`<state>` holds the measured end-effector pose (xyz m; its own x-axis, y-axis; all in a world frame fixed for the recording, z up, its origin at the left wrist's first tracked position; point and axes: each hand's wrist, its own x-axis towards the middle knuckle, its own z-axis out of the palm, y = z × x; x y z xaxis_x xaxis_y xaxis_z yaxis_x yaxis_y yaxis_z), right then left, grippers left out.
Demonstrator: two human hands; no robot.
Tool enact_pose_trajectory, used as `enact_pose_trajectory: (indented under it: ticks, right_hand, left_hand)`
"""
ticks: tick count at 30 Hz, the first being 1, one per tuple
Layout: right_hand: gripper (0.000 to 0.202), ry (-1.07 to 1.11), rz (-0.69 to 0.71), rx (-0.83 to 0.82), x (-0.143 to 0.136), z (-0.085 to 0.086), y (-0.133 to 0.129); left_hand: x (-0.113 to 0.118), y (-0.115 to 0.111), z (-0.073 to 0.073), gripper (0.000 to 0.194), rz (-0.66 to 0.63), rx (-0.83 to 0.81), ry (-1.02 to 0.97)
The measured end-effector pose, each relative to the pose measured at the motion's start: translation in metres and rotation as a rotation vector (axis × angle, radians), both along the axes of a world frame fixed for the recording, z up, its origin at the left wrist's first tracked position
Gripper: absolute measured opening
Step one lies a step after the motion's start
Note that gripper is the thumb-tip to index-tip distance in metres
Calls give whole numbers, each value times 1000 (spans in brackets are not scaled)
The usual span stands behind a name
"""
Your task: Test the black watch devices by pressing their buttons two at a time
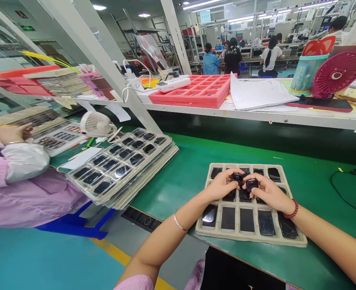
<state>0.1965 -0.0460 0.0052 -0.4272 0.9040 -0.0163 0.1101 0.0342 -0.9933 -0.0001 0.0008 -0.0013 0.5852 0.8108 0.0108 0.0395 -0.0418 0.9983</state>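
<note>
My left hand [221,185] pinches a small black smartwatch body [237,177] between thumb and fingers. Close beside it, my right hand [270,192] is closed on a second black smartwatch body [251,185], its glossy face turned up. Both are held just above a beige compartment tray [250,237] on the green bench. Dark rounded-square pieces, such as the glossy one [266,222], lie in many of its compartments. Two front-row compartments show only a flat dark base [246,220]. My hands hide part of the tray's middle and back rows.
Left of the tray stands a tall stack of similar trays [126,157], beside a white fan [96,123]. A co-worker's arm [23,155] is at far left. The shelf ahead carries a red foam tray [192,94], papers [259,92] and a pink fan [336,74]. A cable [344,193] lies right.
</note>
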Motion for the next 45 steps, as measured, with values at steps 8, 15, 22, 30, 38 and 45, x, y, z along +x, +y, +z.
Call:
enact_pose_trajectory:
  ticks: [8,15,22,30,38,45]
  right_hand:
    - [33,-10,3,-2,0,1,0]
    - [33,-13,9,-1,-1,2,0]
    - [33,-2,11,-5,0,1,0]
    - [32,14,22,7,0,0,1]
    - [34,9,24,9,0,1,0]
    - [39,21,-12,2,-1,-1,1]
  left_hand:
    - [-2,2,-4,33,-25,27,28]
    - [-2,1,0,33,-20,-5,26]
    - [-2,0,0,37,-13,0,11]
    - [-1,-1,1,38,17,44,52]
    - [-2,0,-4,45,16,2,11]
    - [0,-1,-2,48,41,1,-5]
